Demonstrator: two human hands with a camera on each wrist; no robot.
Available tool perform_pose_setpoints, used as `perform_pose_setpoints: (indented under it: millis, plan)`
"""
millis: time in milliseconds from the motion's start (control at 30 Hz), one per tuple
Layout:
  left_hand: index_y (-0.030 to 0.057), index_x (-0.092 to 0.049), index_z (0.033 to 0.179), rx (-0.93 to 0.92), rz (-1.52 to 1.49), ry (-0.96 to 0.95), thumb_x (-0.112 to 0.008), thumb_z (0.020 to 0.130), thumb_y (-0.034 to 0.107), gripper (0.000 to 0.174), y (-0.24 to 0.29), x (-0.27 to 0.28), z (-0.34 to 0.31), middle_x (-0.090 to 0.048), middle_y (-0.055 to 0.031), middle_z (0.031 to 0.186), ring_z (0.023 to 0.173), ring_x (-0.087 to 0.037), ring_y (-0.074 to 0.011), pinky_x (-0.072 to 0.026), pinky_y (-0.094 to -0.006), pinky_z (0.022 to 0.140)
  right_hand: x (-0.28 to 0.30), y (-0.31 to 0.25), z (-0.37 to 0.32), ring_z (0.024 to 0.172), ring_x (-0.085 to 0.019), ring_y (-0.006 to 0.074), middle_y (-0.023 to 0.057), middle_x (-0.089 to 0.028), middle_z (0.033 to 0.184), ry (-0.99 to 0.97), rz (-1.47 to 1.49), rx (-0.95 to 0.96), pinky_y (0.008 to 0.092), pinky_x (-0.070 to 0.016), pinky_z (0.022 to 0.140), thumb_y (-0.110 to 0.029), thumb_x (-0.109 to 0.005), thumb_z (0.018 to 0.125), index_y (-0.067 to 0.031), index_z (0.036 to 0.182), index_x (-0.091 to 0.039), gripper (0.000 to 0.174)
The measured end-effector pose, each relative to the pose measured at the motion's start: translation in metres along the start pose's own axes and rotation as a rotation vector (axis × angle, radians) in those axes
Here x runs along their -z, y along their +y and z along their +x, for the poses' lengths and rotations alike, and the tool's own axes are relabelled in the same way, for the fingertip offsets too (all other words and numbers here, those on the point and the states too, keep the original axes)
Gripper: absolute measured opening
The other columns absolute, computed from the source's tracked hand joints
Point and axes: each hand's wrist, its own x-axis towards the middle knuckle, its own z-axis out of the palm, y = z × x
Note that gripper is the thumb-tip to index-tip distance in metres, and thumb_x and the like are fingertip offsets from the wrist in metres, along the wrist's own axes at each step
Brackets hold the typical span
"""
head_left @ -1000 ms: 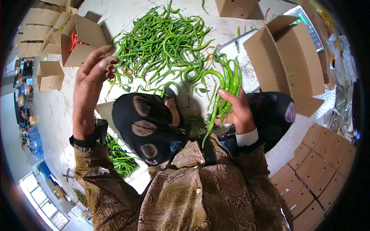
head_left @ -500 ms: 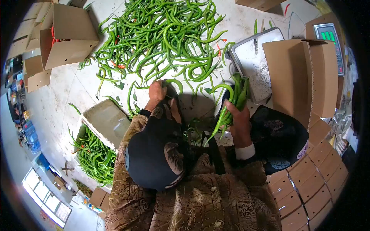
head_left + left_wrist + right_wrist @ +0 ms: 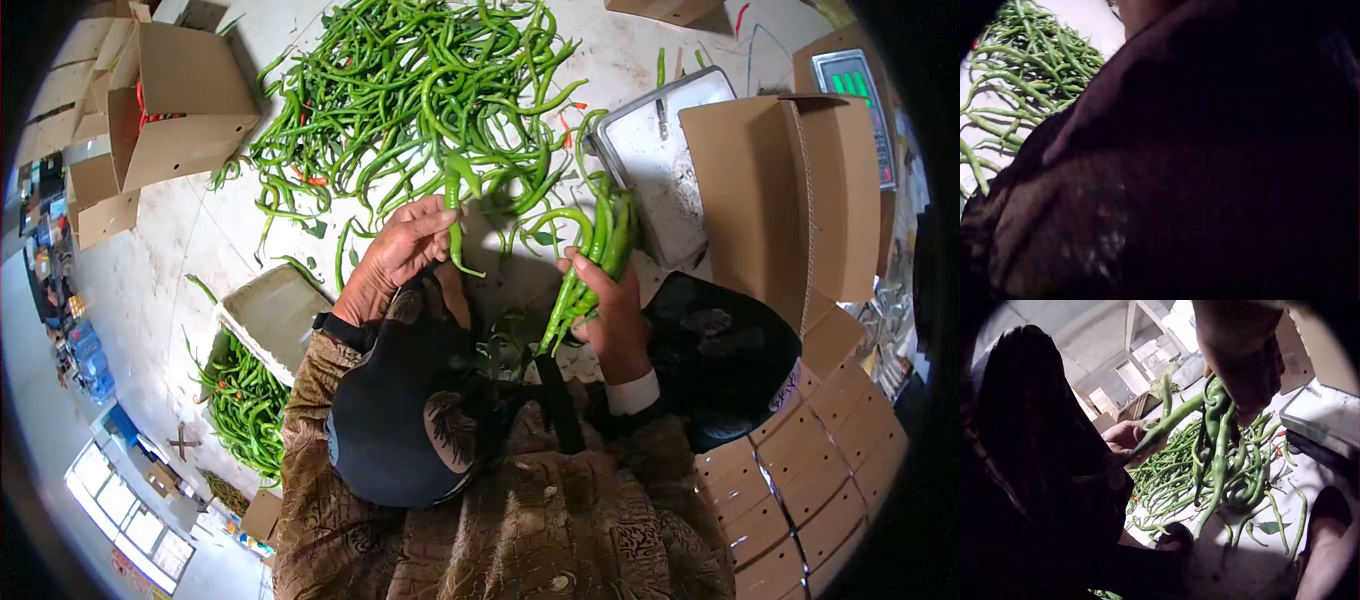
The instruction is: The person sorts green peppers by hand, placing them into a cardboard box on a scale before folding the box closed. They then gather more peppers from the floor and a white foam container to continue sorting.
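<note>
In the head view my left hand (image 3: 405, 245) pinches a long green chili pepper (image 3: 454, 225) between thumb and fingers, above my knee. My right hand (image 3: 617, 318) grips a bunch of green chili peppers (image 3: 600, 245), their curved ends standing above the fingers and their tips below. From the right wrist, the same bunch (image 3: 1217, 440) hangs below the dark right hand (image 3: 1241, 356), and the left hand (image 3: 1125, 436) shows behind. A big loose pile of green chili peppers (image 3: 400, 100) spreads over the floor ahead. The left wrist view is mostly dark fabric, hiding that hand's grip.
An open cardboard box (image 3: 750, 190) stands on the right beside a platform scale (image 3: 690, 120) with a lit display (image 3: 850, 85). At left a tipped white container (image 3: 270, 315) has more peppers (image 3: 245, 400) by it. Stacked cartons (image 3: 800, 480) fill the lower right.
My left hand came down from the upper left to the floor by my foot, then rose with a chili pepper. The right hand keeps its bunch. The head view shifted.
</note>
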Motion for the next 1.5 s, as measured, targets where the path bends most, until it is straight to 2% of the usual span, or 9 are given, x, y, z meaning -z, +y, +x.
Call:
perform_pose_setpoints:
  millis: [233, 300, 433, 533, 633, 800, 967, 1167, 1500]
  plan:
    - [0.0049, -0.053, 0.088, -0.249, 0.913, 0.073, -0.075, 0.083, 0.016, 0.025, -0.015, -0.069, 0.015, -0.061, -0.0044, 0.076, 0.066, -0.062, -0.0183, -0.0525, -0.0298, 0.061, -0.004, 0.010, 0.010, 0.100, -0.062, 0.0212, 0.0093, -0.063, 0.110, -0.035, 0.048, 0.128, 0.0342, -0.0481, 0.092, -0.008, -0.068, 0.086, -0.0009, 0.123, -0.053, 0.041]
    - [0.0041, -0.052, 0.088, -0.692, 1.306, -0.250, -0.077, 0.079, 0.017, 0.030, -0.021, -0.088, 0.016, -0.058, -0.0097, 0.081, 0.076, -0.061, -0.0288, -0.0518, -0.0358, 0.069, -0.004, 0.011, 0.010, 0.098, -0.061, 0.0186, 0.0076, -0.063, 0.109, -0.023, 0.059, 0.054, 0.0316, -0.0475, 0.090, -0.009, -0.071, 0.085, -0.0008, 0.121, -0.055, 0.040]
    - [0.0027, -0.056, 0.092, -0.530, 1.171, -0.579, -0.072, 0.084, 0.013, 0.021, -0.036, -0.083, 0.030, -0.058, -0.0121, 0.085, 0.082, -0.061, -0.0316, -0.0507, -0.0383, 0.074, 0.005, 0.017, 0.014, 0.094, -0.060, 0.0145, 0.0040, -0.064, 0.108, -0.041, -0.002, 0.076, 0.0288, -0.0464, 0.085, -0.005, -0.071, 0.082, -0.0019, 0.119, -0.058, 0.039]
    - [0.0008, -0.064, 0.095, -0.295, 0.958, -0.340, -0.068, 0.085, 0.008, 0.013, -0.040, -0.061, 0.047, -0.064, -0.0133, 0.085, 0.083, -0.065, -0.0276, -0.0508, -0.0337, 0.074, 0.015, 0.017, 0.019, 0.092, -0.060, 0.0156, 0.0047, -0.063, 0.107, 0.250, -0.052, 0.092, 0.0291, -0.0476, 0.085, -0.003, -0.069, 0.082, -0.0022, 0.118, -0.057, 0.038]
    - [0.0021, -0.061, 0.107, -0.626, 1.576, 0.124, -0.072, 0.078, 0.012, 0.033, -0.068, -0.020, 0.083, -0.057, -0.0146, 0.087, 0.081, -0.059, -0.0319, -0.0502, -0.0396, 0.069, 0.025, 0.018, 0.020, 0.093, -0.060, 0.0167, 0.0060, -0.062, 0.109, 0.247, -0.022, 0.119, 0.0306, -0.0487, 0.085, -0.004, -0.068, 0.084, -0.0016, 0.120, -0.054, 0.039]
    - [0.0032, -0.061, 0.111, -0.703, 1.870, 0.291, -0.076, 0.073, 0.026, 0.046, -0.105, -0.011, 0.136, -0.053, -0.0147, 0.089, 0.088, -0.051, -0.0349, -0.0455, -0.0452, 0.077, 0.024, 0.018, 0.022, 0.095, -0.061, 0.0198, 0.0088, -0.059, 0.112, 0.218, -0.062, 0.146, 0.0335, -0.0496, 0.085, -0.004, -0.064, 0.089, -0.0008, 0.128, -0.046, 0.043]
    - [0.0013, -0.066, 0.100, -0.720, 1.690, 0.233, -0.071, 0.079, 0.020, 0.029, -0.092, -0.010, 0.139, -0.057, -0.0136, 0.088, 0.088, -0.057, -0.0281, -0.0473, -0.0406, 0.077, 0.016, 0.015, 0.021, 0.088, -0.058, 0.0146, 0.0056, -0.059, 0.103, 0.244, -0.020, 0.197, 0.0297, -0.0473, 0.081, 0.000, -0.061, 0.088, -0.0021, 0.123, -0.049, 0.037]
    - [-0.0046, -0.060, 0.115, -0.083, 0.185, 0.119, -0.058, 0.089, 0.012, 0.031, 0.001, -0.032, 0.056, -0.066, -0.0099, 0.102, 0.095, -0.063, -0.0196, -0.0503, -0.0326, 0.087, 0.021, 0.020, 0.021, 0.093, -0.062, 0.0221, 0.0104, -0.059, 0.114, 0.193, 0.023, 0.264, 0.0352, -0.0502, 0.085, -0.002, -0.061, 0.089, -0.0022, 0.131, -0.043, 0.046]
    - [-0.0032, -0.049, 0.126, -0.336, 0.054, -0.111, -0.054, 0.082, 0.003, 0.045, 0.072, -0.065, -0.058, -0.064, -0.0144, 0.101, 0.094, -0.063, -0.0240, -0.0532, -0.0366, 0.086, 0.018, 0.006, 0.001, 0.095, -0.059, 0.0175, 0.0057, -0.060, 0.113, 0.021, 0.183, 0.296, 0.0328, -0.0494, 0.083, 0.002, -0.060, 0.090, -0.0042, 0.128, -0.050, 0.040]
